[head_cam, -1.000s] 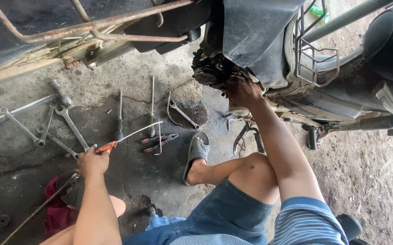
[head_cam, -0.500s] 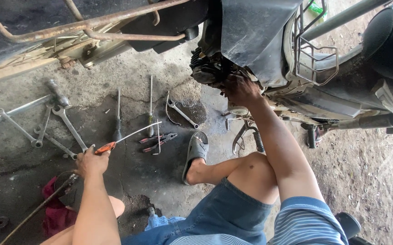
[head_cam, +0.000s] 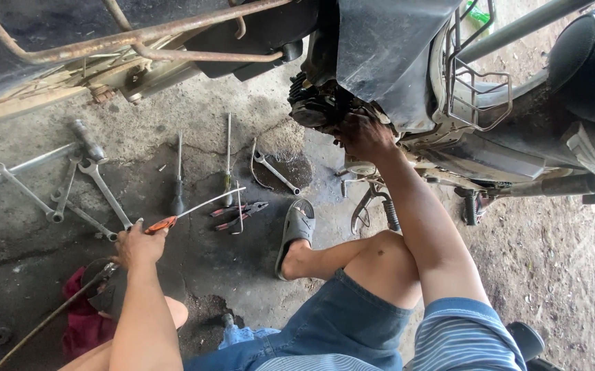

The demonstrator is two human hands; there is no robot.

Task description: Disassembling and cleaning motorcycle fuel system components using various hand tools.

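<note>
Two bare hands are at work over an oil-stained concrete floor (head_cam: 194,103) beside a motorcycle (head_cam: 407,62). The left hand (head_cam: 138,244) rests low near the floor with its fingers curled shut around the orange handle of a long screwdriver (head_cam: 187,211), whose thin metal shaft slants up and to the right, its tip ending just above a pair of red-handled pliers (head_cam: 239,209) lying on the floor. The right hand (head_cam: 366,136) is stretched out with the arm nearly straight and pressed against the dark engine (head_cam: 318,103) under the motorcycle's bodywork; whether its fingers grip anything there cannot be told, since they are tucked in among the engine parts. Left of the left hand several spanners (head_cam: 84,196) lie fanned out on the floor, and two more screwdrivers (head_cam: 177,185) lie side by side just beyond the pliers. A combination wrench (head_cam: 277,173) sits on a dark oil patch nearer the engine. The person's foot in a grey sandal (head_cam: 296,233) is planted between the pliers and the motorcycle's kick lever (head_cam: 365,209). A red rag (head_cam: 81,323) lies under the left forearm.
</note>
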